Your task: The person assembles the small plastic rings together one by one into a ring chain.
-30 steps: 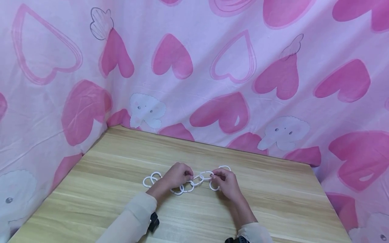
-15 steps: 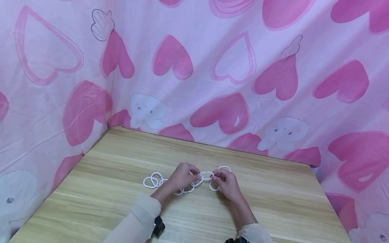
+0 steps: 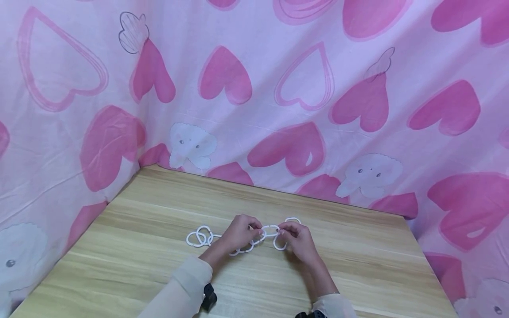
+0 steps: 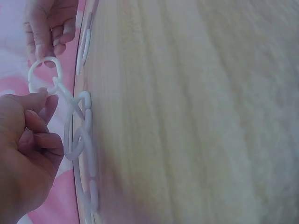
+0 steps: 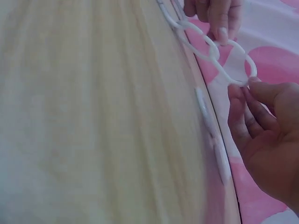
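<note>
– Pink heart-print cloth (image 3: 224,75) is hung behind and beside a wood-grain table (image 3: 366,265). What is added by each view?
– By the head view, the full spread is given; two pale sleeves (image 3: 179,282) and two dark wrist devices (image 3: 209,298) are shown only there. By the wrist views, the table is caught nearly edge-on and the fingertip contact is made clearer.
– Counts?
– Two hands. One held link (image 4: 60,70), stretched between them above the table, hooked to the next link of a white chain (image 4: 90,154). Three overlapping links (image 3: 198,232) are seen at the far left. By the right hand, one near link (image 3: 279,249) and one far link (image 3: 293,218); whether those two are joined is hidden. Full total can't be told, as part of the chain is covered by the left hand.
– Hands?
– Both closed in a pinch. By the left hand (image 4: 28,158), one end of the held link is gripped between thumb and finger, other fingers curled. By the right hand (image 5: 271,130), the opposite end is pinched, other fingers loosely bent.
</note>
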Motion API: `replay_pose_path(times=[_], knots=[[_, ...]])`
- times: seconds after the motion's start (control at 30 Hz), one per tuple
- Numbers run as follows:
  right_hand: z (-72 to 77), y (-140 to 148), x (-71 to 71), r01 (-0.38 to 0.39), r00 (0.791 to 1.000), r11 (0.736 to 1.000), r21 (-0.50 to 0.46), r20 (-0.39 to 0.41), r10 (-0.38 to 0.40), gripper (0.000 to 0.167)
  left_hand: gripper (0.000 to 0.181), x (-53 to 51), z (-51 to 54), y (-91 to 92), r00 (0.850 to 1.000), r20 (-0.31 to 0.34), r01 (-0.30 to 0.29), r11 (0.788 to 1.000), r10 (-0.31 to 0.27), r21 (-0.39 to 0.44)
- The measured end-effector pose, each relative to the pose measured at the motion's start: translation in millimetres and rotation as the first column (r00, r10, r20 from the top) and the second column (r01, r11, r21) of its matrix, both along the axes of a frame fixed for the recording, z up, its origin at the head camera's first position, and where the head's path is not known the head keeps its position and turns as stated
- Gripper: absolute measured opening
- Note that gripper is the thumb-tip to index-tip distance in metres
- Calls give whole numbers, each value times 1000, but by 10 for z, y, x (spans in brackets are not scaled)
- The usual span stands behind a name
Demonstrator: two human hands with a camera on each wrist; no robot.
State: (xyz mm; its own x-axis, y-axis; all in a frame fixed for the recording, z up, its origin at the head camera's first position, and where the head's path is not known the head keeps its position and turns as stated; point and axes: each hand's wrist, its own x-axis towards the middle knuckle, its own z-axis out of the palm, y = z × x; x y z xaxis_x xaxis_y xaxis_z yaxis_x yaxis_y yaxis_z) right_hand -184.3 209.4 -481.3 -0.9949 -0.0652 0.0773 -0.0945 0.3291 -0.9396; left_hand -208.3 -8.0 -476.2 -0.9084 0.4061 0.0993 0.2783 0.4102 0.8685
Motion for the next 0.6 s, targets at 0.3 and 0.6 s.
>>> replay_pose_path(times=[0.3, 0.6], knots=[[78, 216, -144, 5, 995, 929, 369, -91, 30, 14, 7, 1, 1, -26, 1000, 0, 2, 1000, -2, -3], [148, 228, -303, -182, 974, 805, 565, -10, 227, 12, 7, 0, -3, -46, 1000, 11, 3, 1000, -3, -10]])
